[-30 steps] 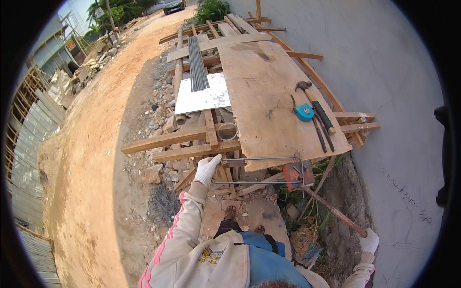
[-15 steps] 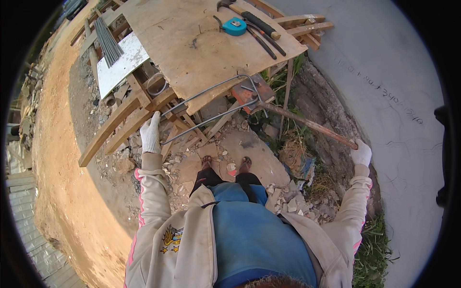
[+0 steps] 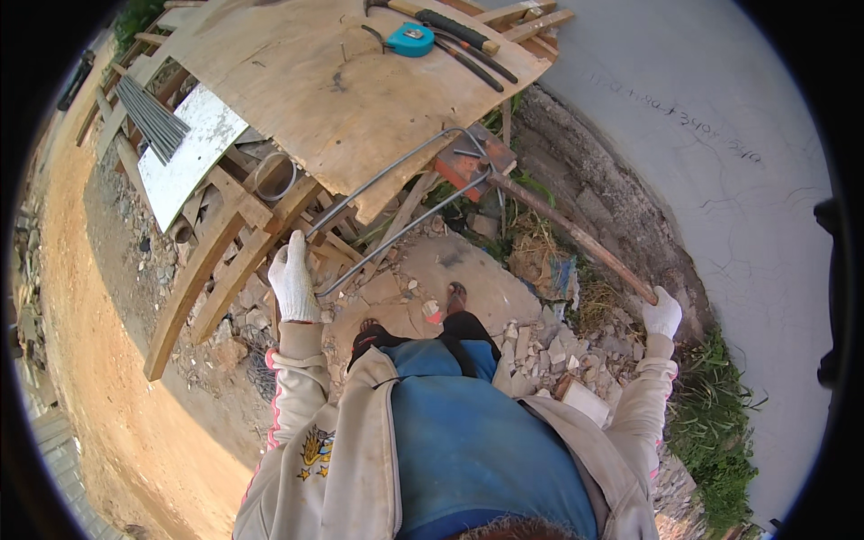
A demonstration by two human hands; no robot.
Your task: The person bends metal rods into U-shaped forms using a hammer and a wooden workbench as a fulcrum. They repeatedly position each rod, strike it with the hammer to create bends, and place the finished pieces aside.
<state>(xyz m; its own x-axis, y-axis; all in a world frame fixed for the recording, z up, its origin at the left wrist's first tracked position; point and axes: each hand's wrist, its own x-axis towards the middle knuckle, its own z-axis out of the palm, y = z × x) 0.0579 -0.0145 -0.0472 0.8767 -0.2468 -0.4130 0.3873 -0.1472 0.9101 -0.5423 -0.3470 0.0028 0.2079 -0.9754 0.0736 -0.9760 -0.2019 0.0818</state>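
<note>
My left hand (image 3: 292,277), in a white glove, grips the near left end of a bent grey steel rod frame (image 3: 399,234), a long rectangle. Its far end lies on a rusty orange bending block (image 3: 450,165) with metal pins, at the front of the plywood board (image 3: 292,108). My gloved right hand (image 3: 660,313) is closed on the end of a long rusty metal bar (image 3: 576,234), which runs up to the block and meets the frame there.
The plywood carries a hammer (image 3: 472,36), teal tape measure (image 3: 410,40) and pincers (image 3: 479,72). Grey rods (image 3: 151,117) lie on a white board (image 3: 207,144) over timbers (image 3: 175,310). A grey wall (image 3: 720,180) borders the right, a dirt road (image 3: 81,270) the left; rubble surrounds my feet.
My view has tilted down and swung, so the bench sits higher and further left. My right hand and bar end appear higher and further left; my feet have shifted. Both grips are unchanged.
</note>
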